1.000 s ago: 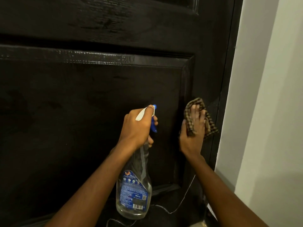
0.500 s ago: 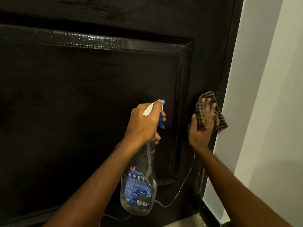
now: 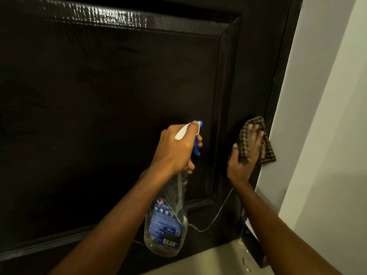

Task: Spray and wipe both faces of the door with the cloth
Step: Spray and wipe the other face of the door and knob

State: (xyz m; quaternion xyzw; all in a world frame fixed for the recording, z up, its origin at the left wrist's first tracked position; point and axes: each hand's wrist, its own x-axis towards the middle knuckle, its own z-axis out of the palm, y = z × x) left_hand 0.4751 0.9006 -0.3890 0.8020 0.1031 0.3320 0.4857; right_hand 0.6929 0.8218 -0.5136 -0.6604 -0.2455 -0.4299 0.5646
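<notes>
Left hand (image 3: 176,149) clenched round neck of spray bottle (image 3: 166,225), forefinger over the blue trigger (image 3: 196,148), nozzle aimed at the recessed panel of the dark door (image 3: 99,96); bottle hangs tilted, base toward camera, nearly empty. Right hand (image 3: 244,157) flat, fingers stretched out, pressing checked cloth (image 3: 267,153) against door's right stile, close to the edge beside the pale wall (image 3: 321,116); a fold of cloth lies over the hand near the thumb. Wet sheen along panel's top moulding; thin white cord (image 3: 215,220) runs down lower door face; floor (image 3: 208,261) below.
</notes>
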